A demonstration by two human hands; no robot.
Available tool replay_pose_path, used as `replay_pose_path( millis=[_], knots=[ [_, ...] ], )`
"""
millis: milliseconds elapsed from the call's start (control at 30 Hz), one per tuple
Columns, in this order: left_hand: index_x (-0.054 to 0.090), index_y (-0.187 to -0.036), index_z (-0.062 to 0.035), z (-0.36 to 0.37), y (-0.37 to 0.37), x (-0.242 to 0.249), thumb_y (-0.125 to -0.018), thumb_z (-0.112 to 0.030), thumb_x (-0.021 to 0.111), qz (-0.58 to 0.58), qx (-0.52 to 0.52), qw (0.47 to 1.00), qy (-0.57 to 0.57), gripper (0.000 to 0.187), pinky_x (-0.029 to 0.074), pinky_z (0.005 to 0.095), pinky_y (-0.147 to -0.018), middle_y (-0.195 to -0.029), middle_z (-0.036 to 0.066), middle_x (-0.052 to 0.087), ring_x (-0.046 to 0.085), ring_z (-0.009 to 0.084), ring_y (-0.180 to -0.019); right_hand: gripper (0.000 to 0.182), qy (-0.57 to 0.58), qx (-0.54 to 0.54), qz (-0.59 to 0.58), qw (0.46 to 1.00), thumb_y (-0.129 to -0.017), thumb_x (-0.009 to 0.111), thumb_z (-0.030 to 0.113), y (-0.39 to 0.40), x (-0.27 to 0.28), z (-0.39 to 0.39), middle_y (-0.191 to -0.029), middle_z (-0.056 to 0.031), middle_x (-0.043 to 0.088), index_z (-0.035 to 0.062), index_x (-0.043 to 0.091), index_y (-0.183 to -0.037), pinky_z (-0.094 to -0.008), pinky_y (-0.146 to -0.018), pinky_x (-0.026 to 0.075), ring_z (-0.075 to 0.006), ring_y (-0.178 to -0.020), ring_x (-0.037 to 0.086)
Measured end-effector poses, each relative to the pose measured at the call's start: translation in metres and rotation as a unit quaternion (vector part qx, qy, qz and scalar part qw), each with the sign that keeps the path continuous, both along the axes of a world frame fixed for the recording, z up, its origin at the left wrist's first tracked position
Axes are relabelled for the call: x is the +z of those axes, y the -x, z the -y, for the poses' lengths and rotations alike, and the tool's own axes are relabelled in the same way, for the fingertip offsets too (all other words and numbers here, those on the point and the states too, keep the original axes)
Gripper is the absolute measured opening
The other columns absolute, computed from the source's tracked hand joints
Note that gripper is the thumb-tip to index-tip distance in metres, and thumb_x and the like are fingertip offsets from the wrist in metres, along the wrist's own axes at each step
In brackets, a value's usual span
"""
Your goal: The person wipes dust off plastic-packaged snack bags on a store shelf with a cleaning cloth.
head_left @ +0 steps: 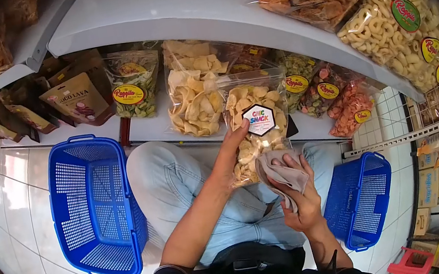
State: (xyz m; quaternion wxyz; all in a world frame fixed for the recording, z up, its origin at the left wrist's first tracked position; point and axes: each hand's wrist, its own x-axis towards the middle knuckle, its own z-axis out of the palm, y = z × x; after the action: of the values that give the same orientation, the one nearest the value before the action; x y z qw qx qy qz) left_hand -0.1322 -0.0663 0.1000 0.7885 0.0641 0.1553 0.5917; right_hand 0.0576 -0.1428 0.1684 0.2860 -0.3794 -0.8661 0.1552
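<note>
A clear bag of chips (251,99) with a "Chic Snack" style label stands upright before me, over my lap. My left hand (234,145) grips it along its left side, thumb on the front beside the label. In my right hand (302,196) is a crumpled grey-brown cloth (283,175), pressed against the lower right of the bag. The fingers of that hand are bent over the cloth, and the cloth hides part of the bag's bottom corner.
Blue baskets stand on the tiles at my left (94,209) and right (360,200). The lower shelf holds pouches (78,100), a large chip bag (194,91) and several colourful snack bags (325,89). An upper shelf edge (199,20) overhangs them. A red stool (411,263) is at lower right.
</note>
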Motion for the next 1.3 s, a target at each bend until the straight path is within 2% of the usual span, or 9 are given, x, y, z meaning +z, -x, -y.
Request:
replay_pose_path(
  millis=[200, 400, 733, 833, 867, 967, 1100, 1133, 1300],
  knots=[
    [0.037, -0.158, -0.0055, 0.006, -0.002, -0.002, -0.106, -0.026, 0.066, -0.035, -0.027, 0.997, -0.059, 0.063, 0.057, 0.0387, -0.105, -0.141, 0.013, 0.063, 0.066, 0.0238, -0.125, 0.047, 0.061, -0.119, -0.109, 0.985, -0.085, 0.06, -0.006, 0.0, -0.012, 0.001, -0.145, -0.0278, 0.062, -0.0027, 0.072, -0.131, -0.0584, -0.126, 0.026, -0.0484, -0.147, 0.048],
    [0.05, -0.148, -0.0019, 0.004, -0.004, -0.02, -0.105, -0.032, 0.065, -0.048, -0.012, 0.998, -0.033, 0.055, 0.06, 0.0464, -0.102, -0.129, 0.019, 0.07, 0.072, 0.0324, -0.118, 0.038, 0.151, -0.135, -0.171, 0.964, -0.089, 0.064, -0.003, 0.004, -0.012, 0.005, -0.147, -0.0284, 0.061, -0.0036, 0.074, -0.125, -0.0536, -0.124, 0.031, -0.0478, -0.15, 0.044],
    [0.061, -0.136, -0.004, 0.01, -0.014, -0.003, -0.105, -0.042, 0.062, 0.008, 0.04, 0.999, 0.028, 0.049, 0.062, 0.0438, -0.094, -0.121, 0.017, 0.075, 0.075, 0.0292, -0.106, 0.036, -0.044, -0.042, 0.04, 0.997, -0.086, 0.072, 0.011, 0.009, 0.003, 0.03, -0.151, -0.0188, 0.061, 0.0044, 0.077, -0.121, -0.0653, -0.123, 0.026, -0.0405, -0.154, 0.041],
    [0.061, -0.134, -0.0042, 0.024, -0.016, 0.012, -0.104, -0.04, 0.064, -0.037, 0.118, 0.991, 0.054, 0.046, 0.063, 0.0405, -0.09, -0.119, 0.014, 0.074, 0.075, 0.0264, -0.104, 0.037, -0.001, -0.02, -0.021, 1.0, -0.087, 0.072, 0.012, 0.024, -0.016, 0.046, -0.15, -0.0182, 0.061, 0.0066, 0.077, -0.123, -0.0657, -0.124, 0.022, -0.0389, -0.154, 0.041],
    [0.061, -0.133, -0.0039, 0.031, -0.016, 0.007, -0.104, -0.04, 0.064, -0.078, 0.167, 0.981, 0.053, 0.046, 0.063, 0.0412, -0.092, -0.119, 0.014, 0.073, 0.075, 0.0267, -0.105, 0.033, -0.049, 0.011, 0.004, 0.999, -0.091, 0.071, 0.013, 0.025, -0.014, 0.05, -0.142, -0.0196, 0.067, 0.0068, 0.077, -0.123, -0.0597, -0.12, 0.036, -0.0413, -0.144, 0.054],
    [0.059, -0.132, -0.0032, 0.058, -0.001, 0.018, -0.104, -0.039, 0.066, -0.151, 0.22, 0.963, 0.031, 0.046, 0.064, 0.0403, -0.09, -0.116, 0.015, 0.072, 0.076, 0.026, -0.103, 0.049, 0.016, 0.111, -0.068, 0.991, -0.077, 0.073, 0.004, 0.042, -0.007, 0.071, -0.143, -0.0174, 0.065, 0.0071, 0.077, -0.126, -0.0636, -0.124, 0.027, -0.0402, -0.147, 0.05],
    [0.051, -0.143, -0.0037, 0.095, 0.028, 0.008, -0.102, -0.032, 0.067, -0.204, 0.27, 0.941, 0.003, 0.052, 0.064, 0.0441, -0.094, -0.125, 0.016, 0.069, 0.074, 0.0287, -0.109, 0.028, 0.193, 0.093, -0.244, 0.946, -0.099, 0.068, 0.018, 0.03, 0.002, 0.067, -0.127, -0.0231, 0.073, 0.0067, 0.077, -0.123, -0.0478, -0.107, 0.051, -0.0403, -0.127, 0.068],
    [0.048, -0.146, -0.0042, 0.108, 0.037, 0.019, -0.101, -0.03, 0.067, -0.217, 0.28, 0.935, -0.017, 0.054, 0.064, 0.0452, -0.095, -0.128, 0.016, 0.068, 0.073, 0.0296, -0.112, 0.037, 0.217, 0.078, -0.264, 0.936, -0.108, 0.056, 0.028, 0.023, 0.003, 0.063, -0.108, -0.0191, 0.078, -0.0025, 0.077, -0.114, -0.0367, -0.086, 0.06, -0.025, -0.095, 0.076],
    [0.036, -0.157, -0.0016, 0.126, 0.101, 0.085, -0.087, -0.02, 0.072, -0.306, 0.345, 0.883, -0.083, 0.081, 0.061, 0.0504, -0.102, -0.137, 0.019, 0.064, 0.071, 0.0337, -0.119, 0.053, 0.281, 0.018, -0.477, 0.832, -0.11, 0.056, 0.04, 0.028, 0.017, 0.035, -0.108, -0.0177, 0.078, -0.0096, 0.074, -0.11, -0.0379, -0.09, 0.059, -0.0236, -0.097, 0.074]
  ],
)
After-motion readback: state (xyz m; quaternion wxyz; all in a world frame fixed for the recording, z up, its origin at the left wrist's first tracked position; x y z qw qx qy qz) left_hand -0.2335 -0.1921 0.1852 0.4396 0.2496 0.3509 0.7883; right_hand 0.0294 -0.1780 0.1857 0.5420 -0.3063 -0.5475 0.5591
